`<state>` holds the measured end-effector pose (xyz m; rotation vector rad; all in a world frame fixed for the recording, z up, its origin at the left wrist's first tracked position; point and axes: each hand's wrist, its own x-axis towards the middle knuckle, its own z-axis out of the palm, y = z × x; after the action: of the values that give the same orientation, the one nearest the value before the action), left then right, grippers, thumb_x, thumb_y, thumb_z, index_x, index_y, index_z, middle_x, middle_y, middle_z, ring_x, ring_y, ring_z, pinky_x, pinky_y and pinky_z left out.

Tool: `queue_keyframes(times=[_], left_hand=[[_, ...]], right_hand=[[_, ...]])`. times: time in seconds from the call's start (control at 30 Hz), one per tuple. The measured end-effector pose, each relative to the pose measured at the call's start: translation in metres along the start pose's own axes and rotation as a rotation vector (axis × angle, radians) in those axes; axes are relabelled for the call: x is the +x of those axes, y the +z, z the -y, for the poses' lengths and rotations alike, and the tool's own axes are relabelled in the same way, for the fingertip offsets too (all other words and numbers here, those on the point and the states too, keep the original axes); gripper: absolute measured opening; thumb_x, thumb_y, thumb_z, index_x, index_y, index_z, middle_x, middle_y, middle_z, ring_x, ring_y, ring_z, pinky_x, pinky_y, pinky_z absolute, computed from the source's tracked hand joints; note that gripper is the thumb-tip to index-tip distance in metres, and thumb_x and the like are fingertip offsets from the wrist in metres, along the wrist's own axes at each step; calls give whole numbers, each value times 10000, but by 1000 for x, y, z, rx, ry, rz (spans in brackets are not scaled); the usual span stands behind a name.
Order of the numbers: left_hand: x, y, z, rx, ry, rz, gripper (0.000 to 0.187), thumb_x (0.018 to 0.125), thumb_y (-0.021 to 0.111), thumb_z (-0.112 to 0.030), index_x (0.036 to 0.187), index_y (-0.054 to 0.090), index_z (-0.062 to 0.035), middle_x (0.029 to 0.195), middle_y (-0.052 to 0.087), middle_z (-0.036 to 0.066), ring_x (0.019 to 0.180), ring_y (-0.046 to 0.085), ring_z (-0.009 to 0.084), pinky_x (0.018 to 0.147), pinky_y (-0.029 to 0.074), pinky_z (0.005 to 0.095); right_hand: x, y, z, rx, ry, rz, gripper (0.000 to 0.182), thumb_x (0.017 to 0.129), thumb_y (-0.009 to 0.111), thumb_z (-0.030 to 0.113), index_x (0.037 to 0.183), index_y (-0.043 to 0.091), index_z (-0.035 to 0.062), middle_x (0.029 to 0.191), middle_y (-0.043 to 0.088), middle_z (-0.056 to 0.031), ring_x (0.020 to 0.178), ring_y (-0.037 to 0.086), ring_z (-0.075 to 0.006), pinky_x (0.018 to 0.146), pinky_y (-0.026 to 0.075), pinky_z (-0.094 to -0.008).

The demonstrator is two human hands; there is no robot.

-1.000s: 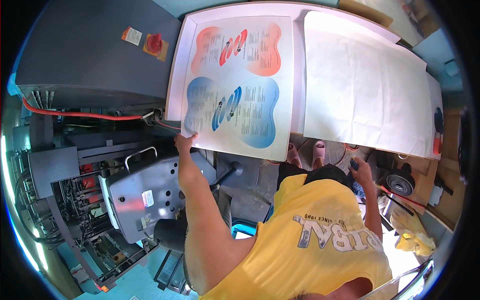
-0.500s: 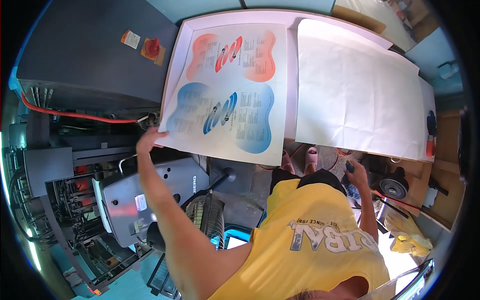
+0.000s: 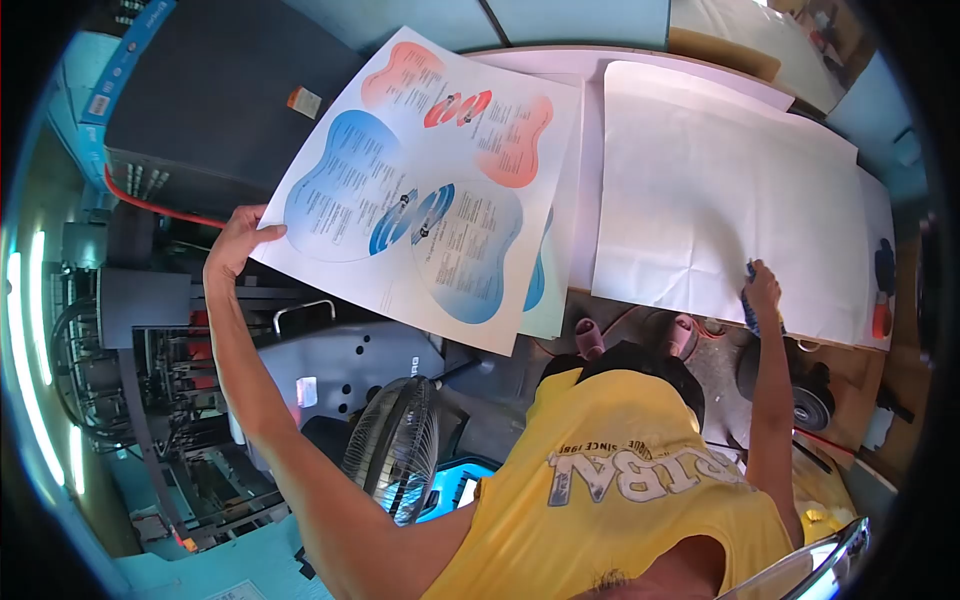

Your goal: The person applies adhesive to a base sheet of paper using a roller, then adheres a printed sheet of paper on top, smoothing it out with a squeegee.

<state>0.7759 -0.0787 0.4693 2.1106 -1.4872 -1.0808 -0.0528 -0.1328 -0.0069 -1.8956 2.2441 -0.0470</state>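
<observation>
My left hand (image 3: 240,240) pinches the lower left corner of a large printed sheet (image 3: 400,150) with red and blue shapes, fingers closed on it. The sheet is lifted and tilted, and part of another printed sheet (image 3: 548,300) shows beneath its right edge. At the front edge of a large creased white sheet (image 3: 690,190), my right hand (image 3: 765,288) is closed around a blue patterned cloth (image 3: 750,308).
A dark cabinet (image 3: 230,100) stands at the upper left, above grey machinery (image 3: 150,300). A fan (image 3: 395,440) is at lower centre left. A round black object (image 3: 812,405) and a red-and-blue item (image 3: 882,320) are at the right.
My left hand has moved left and up with the sheet's corner, turning the sheet and exposing one below. My right hand has risen and moved right to the white sheet's edge.
</observation>
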Motion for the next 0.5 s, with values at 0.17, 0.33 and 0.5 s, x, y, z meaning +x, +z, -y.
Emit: queue_keyframes(times=[0.17,0.33,0.5], left_hand=[[-52,32,-73,59,51,-150,345,837,748,-97,1153,715,38,992,747,61,838,659,96,819,508,260],[-88,71,-164,206,43,-215,360,850,752,-116,1176,708,31,1004,744,47,861,655,91,835,503,259],[-106,122,-262,329,37,-255,387,856,761,-124,1209,698,21,1003,746,47,871,661,87,834,508,255]], right_hand=[[42,35,-35,101,117,-135,398,901,665,213,1271,533,149,1144,599,-161,1100,622,-390,860,532,-530],[32,26,-6,15,-27,-204,640,850,734,239,1422,471,126,1311,505,-131,1289,461,-330,991,442,-481],[37,33,36,207,-305,-209,738,779,813,192,1432,476,126,1350,490,-138,1279,453,-346,1033,412,-491]])
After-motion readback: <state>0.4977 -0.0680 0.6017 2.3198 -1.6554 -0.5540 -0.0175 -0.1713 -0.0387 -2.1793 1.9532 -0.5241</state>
